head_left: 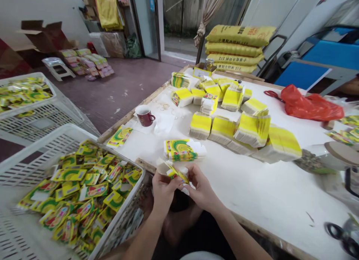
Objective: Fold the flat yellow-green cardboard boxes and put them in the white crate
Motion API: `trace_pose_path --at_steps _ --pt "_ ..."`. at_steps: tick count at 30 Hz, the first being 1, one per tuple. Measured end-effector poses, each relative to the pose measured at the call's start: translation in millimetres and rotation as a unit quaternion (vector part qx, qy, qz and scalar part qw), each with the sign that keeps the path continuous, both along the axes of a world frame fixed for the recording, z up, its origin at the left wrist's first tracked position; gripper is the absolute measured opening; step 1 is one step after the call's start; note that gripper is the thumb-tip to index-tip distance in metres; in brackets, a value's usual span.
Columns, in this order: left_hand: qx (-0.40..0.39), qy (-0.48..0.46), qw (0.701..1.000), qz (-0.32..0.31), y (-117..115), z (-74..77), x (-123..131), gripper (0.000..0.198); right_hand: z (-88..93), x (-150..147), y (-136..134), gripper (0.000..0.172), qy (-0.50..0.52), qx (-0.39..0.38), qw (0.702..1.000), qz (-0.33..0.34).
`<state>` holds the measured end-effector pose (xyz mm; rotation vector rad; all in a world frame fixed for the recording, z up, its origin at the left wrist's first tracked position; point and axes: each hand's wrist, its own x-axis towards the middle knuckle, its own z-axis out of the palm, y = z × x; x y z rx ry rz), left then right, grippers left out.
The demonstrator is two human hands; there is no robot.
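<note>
My left hand [165,188] and my right hand [200,187] meet at the table's near edge, both with fingers closed on one small yellow and green printed carton [177,173]. It looks partly folded, with a white flap showing; fingers hide some of it. Just beyond lies a stack of flat printed cartons [182,151] on the white tabletop [252,185]. To the left, a white plastic basket [66,131] holds many folded cartons [94,191] of the same print. A single flat carton [120,136] rests by the table's left edge.
Several bundles of yellow cartons [223,127] stand mid-table. A maroon mug [145,116] is at left, a red plastic bag [310,105] at right, and scissors [342,237] at the near right. Another filled basket [50,84] stands left. Yellow sacks [238,47] are piled beyond the table.
</note>
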<state>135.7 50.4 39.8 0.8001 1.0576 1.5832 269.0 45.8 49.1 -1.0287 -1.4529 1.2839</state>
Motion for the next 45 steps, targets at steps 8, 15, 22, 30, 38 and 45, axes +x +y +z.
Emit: trace_pose_path --at_steps 8,15,22,30,38,45 --pt "0.014 0.133 0.99 -0.038 2.2 -1.0 -16.4 0.025 2.0 10.8 15.4 0.016 0.054 -0.025 0.994 -0.09" --pt "0.09 0.157 0.983 -0.031 8.1 7.6 -30.5 0.037 5.8 34.5 24.4 0.008 -0.058 0.124 0.984 -0.116" --pt "0.068 0.337 0.907 -0.244 7.0 33.5 -49.6 0.102 24.4 49.0 23.3 0.023 -0.311 0.379 0.871 0.028" --pt "0.066 0.49 0.842 -0.215 0.8 12.2 -8.2 0.077 8.0 32.8 16.8 0.07 -0.056 0.071 0.984 -0.151" --pt "0.22 0.54 0.785 -0.207 -2.7 5.1 -2.2 0.059 1.4 24.3 13.0 0.064 0.163 -0.215 0.961 0.05" --pt "0.208 0.599 0.759 -0.148 -0.2 3.3 -4.3 0.062 3.7 24.9 13.9 0.046 -0.024 -0.101 0.993 -0.055"
